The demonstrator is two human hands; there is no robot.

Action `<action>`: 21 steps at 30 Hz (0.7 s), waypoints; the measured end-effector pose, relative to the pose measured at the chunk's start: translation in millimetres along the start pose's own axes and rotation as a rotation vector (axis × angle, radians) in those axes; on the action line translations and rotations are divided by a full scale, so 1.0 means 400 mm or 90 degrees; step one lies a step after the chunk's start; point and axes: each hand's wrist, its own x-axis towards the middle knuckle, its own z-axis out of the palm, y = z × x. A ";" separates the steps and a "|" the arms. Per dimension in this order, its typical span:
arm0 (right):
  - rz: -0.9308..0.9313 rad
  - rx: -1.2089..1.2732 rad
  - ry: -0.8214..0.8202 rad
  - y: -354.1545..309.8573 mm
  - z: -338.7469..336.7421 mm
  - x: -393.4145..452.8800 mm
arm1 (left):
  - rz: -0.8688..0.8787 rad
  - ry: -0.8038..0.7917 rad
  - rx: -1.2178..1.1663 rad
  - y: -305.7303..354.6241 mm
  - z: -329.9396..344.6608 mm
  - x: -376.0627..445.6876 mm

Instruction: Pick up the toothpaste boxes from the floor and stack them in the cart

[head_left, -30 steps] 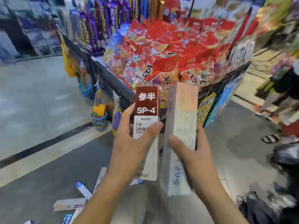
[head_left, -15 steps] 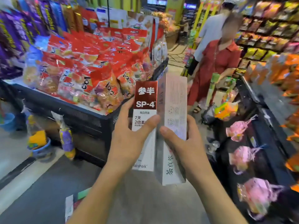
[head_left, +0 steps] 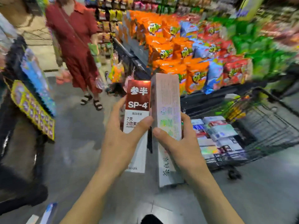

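Hands raised, L hand [head_left: 120,143] gripping red-white box [head_left: 137,110], R hand [head_left: 182,147] gripping pale box [head_left: 166,110], upright, touching. Cart [head_left: 267,126] now at 3 o'clock; red snack display gone.

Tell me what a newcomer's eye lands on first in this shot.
Two upright toothpaste boxes at centre: the left hand grips a red-and-white box, the right hand a pale box beside it. To the right stands a black cart already holding stacked boxes. Behind, orange snack bags fill a display.
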 end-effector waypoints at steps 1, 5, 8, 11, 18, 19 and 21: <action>-0.001 -0.003 0.028 0.005 -0.050 -0.011 | -0.002 -0.024 -0.001 -0.002 0.046 -0.007; 0.003 -0.004 0.089 0.031 -0.250 -0.038 | 0.004 -0.095 0.022 -0.014 0.242 -0.032; 0.008 0.005 0.134 0.060 -0.414 -0.043 | -0.002 -0.140 0.018 -0.032 0.411 -0.039; 0.020 0.017 0.176 0.080 -0.604 -0.049 | -0.015 -0.183 0.010 -0.037 0.610 -0.051; 0.059 -0.047 0.270 0.095 -1.017 -0.069 | -0.040 -0.275 -0.005 -0.039 1.038 -0.096; 0.061 -0.049 0.283 0.098 -1.062 -0.068 | -0.041 -0.284 -0.007 -0.039 1.086 -0.099; 0.066 -0.054 0.304 0.107 -1.142 -0.064 | -0.044 -0.307 -0.001 -0.045 1.173 -0.100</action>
